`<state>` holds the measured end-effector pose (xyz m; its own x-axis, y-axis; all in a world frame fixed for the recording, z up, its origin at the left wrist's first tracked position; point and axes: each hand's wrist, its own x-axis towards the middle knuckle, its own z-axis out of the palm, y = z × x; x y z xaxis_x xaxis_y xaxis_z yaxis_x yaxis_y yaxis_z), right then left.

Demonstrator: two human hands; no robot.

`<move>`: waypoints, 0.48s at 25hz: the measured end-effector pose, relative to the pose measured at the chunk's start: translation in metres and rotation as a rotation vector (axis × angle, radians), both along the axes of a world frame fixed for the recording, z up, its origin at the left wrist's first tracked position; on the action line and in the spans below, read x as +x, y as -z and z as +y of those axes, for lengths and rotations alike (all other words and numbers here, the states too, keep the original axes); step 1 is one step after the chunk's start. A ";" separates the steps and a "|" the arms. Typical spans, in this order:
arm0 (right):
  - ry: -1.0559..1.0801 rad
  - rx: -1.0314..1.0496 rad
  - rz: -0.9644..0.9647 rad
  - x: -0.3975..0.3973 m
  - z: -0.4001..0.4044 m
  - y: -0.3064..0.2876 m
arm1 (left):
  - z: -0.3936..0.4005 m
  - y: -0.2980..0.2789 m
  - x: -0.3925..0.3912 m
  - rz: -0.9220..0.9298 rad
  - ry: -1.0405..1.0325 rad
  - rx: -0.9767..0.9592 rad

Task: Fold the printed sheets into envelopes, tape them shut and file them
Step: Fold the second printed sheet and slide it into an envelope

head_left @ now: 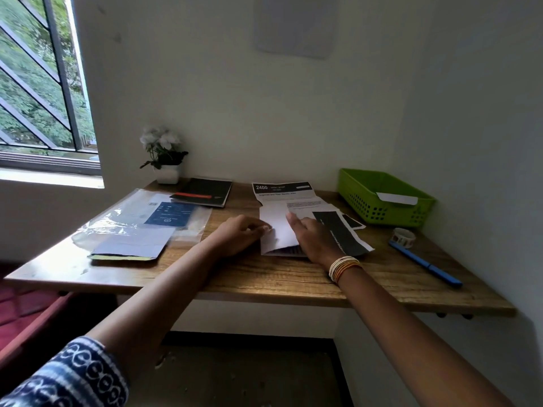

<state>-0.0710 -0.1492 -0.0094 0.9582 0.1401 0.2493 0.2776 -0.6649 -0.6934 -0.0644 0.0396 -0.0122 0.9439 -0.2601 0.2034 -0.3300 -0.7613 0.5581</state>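
Observation:
A printed sheet [278,227], partly folded with its white back up, lies in the middle of the wooden table [264,277]. My left hand [239,235] pinches the fold's left edge between thumb and fingertips. My right hand [316,237] presses flat on the sheet's right side, bangles on the wrist. More printed sheets [283,190] with black bands lie under and behind it. A roll of patterned tape [403,237] rests to the right. The green basket [382,198] at the back right holds a white folded paper [397,198].
A blue pen [426,264] lies near the right edge. At the left lie a clear plastic sleeve with a blue card [141,221] and a grey-blue folder [129,249]. A black notebook [205,191] and a potted white flower [164,155] stand at the back.

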 end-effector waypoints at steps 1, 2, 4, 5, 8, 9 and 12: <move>0.010 -0.005 -0.032 -0.001 0.000 0.000 | -0.001 0.001 0.000 -0.017 -0.002 0.077; 0.011 -0.026 -0.047 -0.001 -0.001 0.000 | -0.001 0.002 0.001 -0.027 -0.007 0.109; 0.015 -0.071 -0.032 0.001 -0.001 0.001 | -0.001 0.001 0.002 -0.042 -0.023 0.088; 0.018 -0.047 -0.010 0.003 -0.001 0.001 | -0.001 0.001 0.002 -0.055 -0.034 0.061; 0.031 0.211 0.089 0.002 0.000 -0.005 | -0.003 -0.002 -0.002 -0.094 -0.084 -0.026; 0.038 0.288 0.112 0.001 0.000 -0.007 | -0.004 -0.002 -0.002 -0.103 -0.094 -0.072; 0.048 0.379 0.167 -0.001 -0.002 -0.010 | -0.005 -0.002 -0.002 -0.081 -0.122 -0.277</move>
<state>-0.0717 -0.1514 0.0003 0.9931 0.0226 0.1153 0.1156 -0.3630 -0.9246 -0.0662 0.0341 -0.0100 0.9425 -0.0700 0.3268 -0.2977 -0.6204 0.7256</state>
